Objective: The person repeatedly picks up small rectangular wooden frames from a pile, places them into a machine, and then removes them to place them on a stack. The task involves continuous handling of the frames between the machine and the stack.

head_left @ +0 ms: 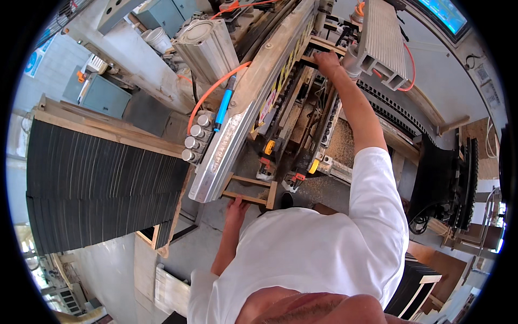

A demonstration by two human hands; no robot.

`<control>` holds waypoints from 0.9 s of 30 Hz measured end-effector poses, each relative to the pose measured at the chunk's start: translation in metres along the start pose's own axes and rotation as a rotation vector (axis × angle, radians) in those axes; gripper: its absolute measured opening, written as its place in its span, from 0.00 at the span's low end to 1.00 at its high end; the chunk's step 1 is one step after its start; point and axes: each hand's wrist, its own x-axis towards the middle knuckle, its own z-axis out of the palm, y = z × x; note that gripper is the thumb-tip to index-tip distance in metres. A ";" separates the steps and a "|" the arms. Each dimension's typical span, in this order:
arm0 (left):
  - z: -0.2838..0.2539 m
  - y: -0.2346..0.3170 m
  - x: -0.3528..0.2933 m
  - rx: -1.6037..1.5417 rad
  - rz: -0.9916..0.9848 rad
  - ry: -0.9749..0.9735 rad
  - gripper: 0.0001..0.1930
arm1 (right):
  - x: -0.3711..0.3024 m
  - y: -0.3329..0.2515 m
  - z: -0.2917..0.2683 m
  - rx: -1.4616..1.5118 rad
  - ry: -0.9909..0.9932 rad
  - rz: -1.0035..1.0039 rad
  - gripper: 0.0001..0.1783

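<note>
Low in front of me, my left hand [236,211] grips the near rail of a small light wooden frame [244,196], its fingers curled at the edge. The frame is held level beside the near end of a long machine. My right arm stretches far forward, and my right hand [327,63] is closed at the edge of another wooden frame [308,60] lying at the far end of the machine rails [294,116]. Its fingertips are partly hidden. Between the hands run the rails, with yellow-and-red clamp parts [268,147] at their near ends.
A long metal beam [226,146] runs along the left of the rails, carrying a blue pen-shaped tool [223,110] and an orange hose [208,97]. Dark boards [102,189] stand stacked at left. A ribbed metal block [380,46] overhangs at right, near my arm. Sawdust [341,141] lies below.
</note>
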 end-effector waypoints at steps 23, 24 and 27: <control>0.022 -0.049 0.015 0.100 0.000 0.088 0.18 | 0.028 0.012 0.057 0.170 0.097 -0.103 0.07; 0.023 -0.052 0.010 0.106 0.007 0.123 0.17 | 0.022 0.005 0.041 0.137 0.131 -0.126 0.07; 0.038 -0.050 0.007 0.150 0.016 0.169 0.14 | 0.025 0.017 0.041 0.017 0.042 -0.084 0.08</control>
